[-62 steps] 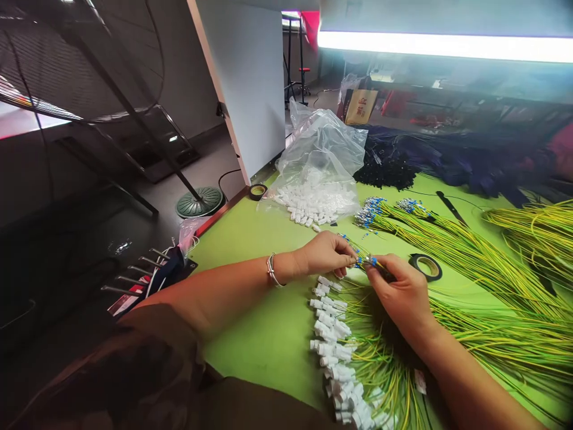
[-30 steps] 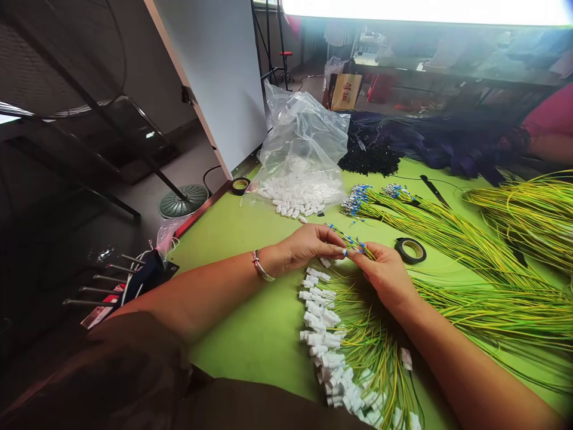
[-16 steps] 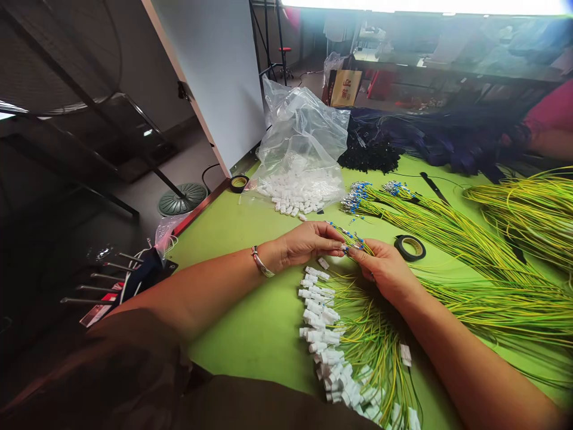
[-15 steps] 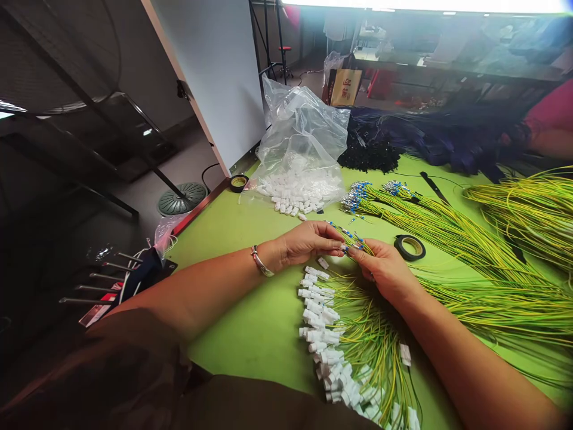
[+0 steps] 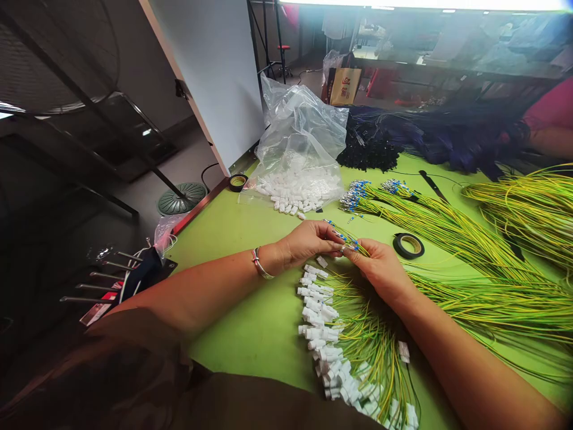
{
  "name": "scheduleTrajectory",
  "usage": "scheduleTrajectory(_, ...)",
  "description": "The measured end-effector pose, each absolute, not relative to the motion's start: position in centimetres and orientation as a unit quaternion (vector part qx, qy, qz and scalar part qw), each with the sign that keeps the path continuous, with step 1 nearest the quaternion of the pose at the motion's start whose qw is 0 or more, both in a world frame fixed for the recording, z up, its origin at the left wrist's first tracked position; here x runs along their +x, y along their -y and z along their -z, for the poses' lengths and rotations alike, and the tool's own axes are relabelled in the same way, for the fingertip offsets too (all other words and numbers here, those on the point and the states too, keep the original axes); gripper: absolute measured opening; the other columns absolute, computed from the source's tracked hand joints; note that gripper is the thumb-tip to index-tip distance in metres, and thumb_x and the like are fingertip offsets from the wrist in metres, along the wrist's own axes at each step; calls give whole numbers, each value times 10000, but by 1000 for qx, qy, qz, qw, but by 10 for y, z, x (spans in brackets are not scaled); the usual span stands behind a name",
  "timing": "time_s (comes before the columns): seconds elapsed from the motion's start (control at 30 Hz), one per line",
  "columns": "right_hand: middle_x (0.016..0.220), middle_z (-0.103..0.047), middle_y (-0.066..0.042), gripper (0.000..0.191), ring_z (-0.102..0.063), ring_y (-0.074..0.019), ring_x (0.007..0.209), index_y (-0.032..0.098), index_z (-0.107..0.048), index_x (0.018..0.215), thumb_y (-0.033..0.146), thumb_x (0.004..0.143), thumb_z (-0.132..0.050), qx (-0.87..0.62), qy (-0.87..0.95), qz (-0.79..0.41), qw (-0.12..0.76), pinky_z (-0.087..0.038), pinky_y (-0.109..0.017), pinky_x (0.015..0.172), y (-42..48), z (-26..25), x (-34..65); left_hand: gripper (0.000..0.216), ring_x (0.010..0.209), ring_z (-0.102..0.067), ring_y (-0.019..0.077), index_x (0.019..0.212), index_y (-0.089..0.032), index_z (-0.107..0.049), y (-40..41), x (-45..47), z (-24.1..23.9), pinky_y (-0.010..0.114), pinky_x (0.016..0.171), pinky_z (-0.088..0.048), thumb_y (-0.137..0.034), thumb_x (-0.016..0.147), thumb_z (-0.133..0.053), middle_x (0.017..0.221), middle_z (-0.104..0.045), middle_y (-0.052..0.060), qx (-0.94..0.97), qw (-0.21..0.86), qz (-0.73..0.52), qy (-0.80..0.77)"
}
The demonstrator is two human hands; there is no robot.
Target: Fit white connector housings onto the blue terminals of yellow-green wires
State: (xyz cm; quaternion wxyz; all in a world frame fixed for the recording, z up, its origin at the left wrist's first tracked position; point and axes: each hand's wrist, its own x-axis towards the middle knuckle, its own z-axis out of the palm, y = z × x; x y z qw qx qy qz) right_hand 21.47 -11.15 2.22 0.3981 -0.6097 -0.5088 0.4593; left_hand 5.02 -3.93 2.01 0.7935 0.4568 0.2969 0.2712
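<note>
My right hand [image 5: 380,269] is closed around a small bunch of yellow-green wires [image 5: 363,251]. Their blue-sleeved metal terminals [image 5: 342,235] point up and left, behind the fingers of my left hand [image 5: 308,243]. Thumb and forefinger of that left hand are pinched, touching the right fingertips; a small pale piece shows between the hands, too hidden to name. Below them, white plastic connectors [image 5: 322,322] on yellow-green wires lie in a curved row. A single connector [image 5: 322,261] lies just under my left fingertips.
A clear plastic bag [image 5: 299,131] spills loose white connectors [image 5: 290,200] on the green table [image 5: 237,239]. Black tape rolls [image 5: 409,245] lie nearby. Bundles of terminal-ended wires [image 5: 430,221] stretch rightward. Black parts [image 5: 367,152] and dark wires [image 5: 430,131] lie behind, near a person's pink sleeve [image 5: 550,110].
My right thumb and fingertips have shifted slightly left against the left fingertips. The pale piece between the hands is more covered. The bunch of wires stays in my right hand.
</note>
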Motion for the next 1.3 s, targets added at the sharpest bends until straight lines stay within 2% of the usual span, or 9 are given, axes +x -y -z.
scheduleTrajectory(0.23, 435, -333, 77, 421, -242, -55, 428, 149, -609, 675, 560, 664, -702, -593, 525, -476, 381, -159, -227, 410, 111, -25, 218, 371, 628, -658, 127, 708, -74, -625, 34, 47, -21, 252, 660, -522, -225, 483, -879, 681, -679, 37, 454, 814, -237, -275)
scheduleTrajectory(0.5, 433, -310, 89, 427, -210, -48, 400, 163, -548, 658, 555, 646, -718, -569, 485, -542, 384, -118, -225, 391, 109, -24, 222, 343, 636, -685, 138, 726, -89, -618, 27, 44, -21, 230, 629, -537, -203, 516, -863, 713, -698, 40, 468, 817, -221, -254)
scheduleTrajectory(0.7, 453, -324, 76, 429, -253, -64, 446, 153, -606, 681, 569, 649, -706, -565, 498, -525, 397, -185, -231, 434, 109, -26, 219, 319, 626, -668, 115, 718, -83, -635, 30, 47, -18, 225, 637, -537, -195, 521, -860, 694, -691, 40, 469, 807, -232, -274)
scheduleTrajectory(0.83, 443, -310, 81, 427, -229, -58, 436, 156, -586, 657, 561, 640, -718, -565, 506, -532, 376, -162, -233, 426, 109, -27, 220, 319, 609, -655, 110, 722, -73, -656, 31, 46, -19, 220, 622, -526, -189, 510, -864, 678, -681, 42, 476, 808, -197, -286)
scheduleTrajectory(0.93, 441, -308, 89, 426, -207, -50, 413, 162, -558, 647, 553, 638, -725, -562, 485, -554, 377, -133, -230, 403, 108, -25, 223, 315, 624, -664, 120, 724, -82, -643, 32, 45, -21, 224, 627, -521, -201, 529, -859, 677, -683, 43, 461, 818, -211, -271)
scheduleTrajectory(1.3, 444, -347, 82, 378, -255, -55, 403, 163, -547, 665, 506, 711, -698, -544, 453, -561, 430, -166, -218, 390, 108, -19, 228, 318, 652, -676, 130, 761, -75, -638, 29, 44, -22, 236, 667, -520, -204, 559, -847, 702, -678, 44, 456, 805, -271, -266)
